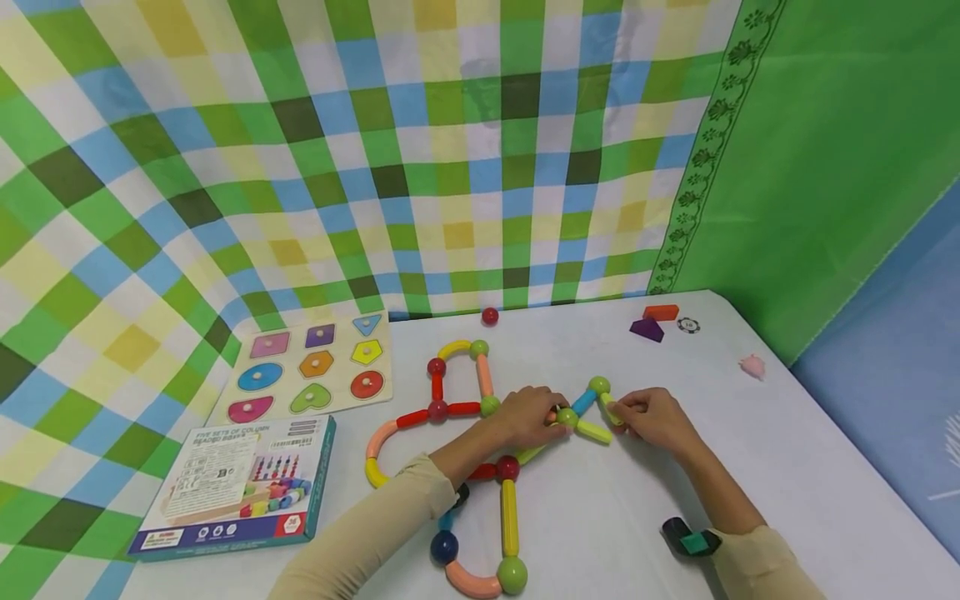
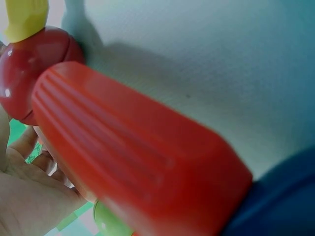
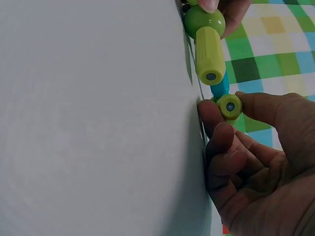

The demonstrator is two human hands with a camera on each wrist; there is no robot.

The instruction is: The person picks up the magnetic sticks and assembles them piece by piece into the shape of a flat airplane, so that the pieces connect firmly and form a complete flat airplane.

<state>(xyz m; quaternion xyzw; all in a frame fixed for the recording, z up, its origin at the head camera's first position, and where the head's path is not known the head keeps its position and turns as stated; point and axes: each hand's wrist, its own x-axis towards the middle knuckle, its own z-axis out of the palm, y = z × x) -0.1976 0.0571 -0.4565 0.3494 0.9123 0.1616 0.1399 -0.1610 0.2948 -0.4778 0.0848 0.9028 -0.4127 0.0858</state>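
My left hand [image 1: 528,415] pinches a green ball [image 1: 567,417] at the right part of a figure built of magnetic sticks and balls. From that ball a lime stick [image 1: 595,431] points right and a blue stick [image 1: 584,403] runs up to another green ball [image 1: 599,385]. A short lime stick [image 3: 230,106] hangs off this second ball, its end pinched between the thumb and fingers of my right hand [image 1: 660,419]. The right wrist view shows a round magnet in its end face. Close in the left wrist view are a red stick [image 2: 133,147] and a red ball [image 2: 34,73].
The figure's loops spread left and toward me, with a yellow stick [image 1: 510,517] and a dark blue ball [image 1: 444,547]. A shape puzzle board [image 1: 341,385] and a toy box [image 1: 240,487] lie left. A loose red ball [image 1: 490,317], purple block [image 1: 647,330] and pink toy [image 1: 752,367] lie farther back.
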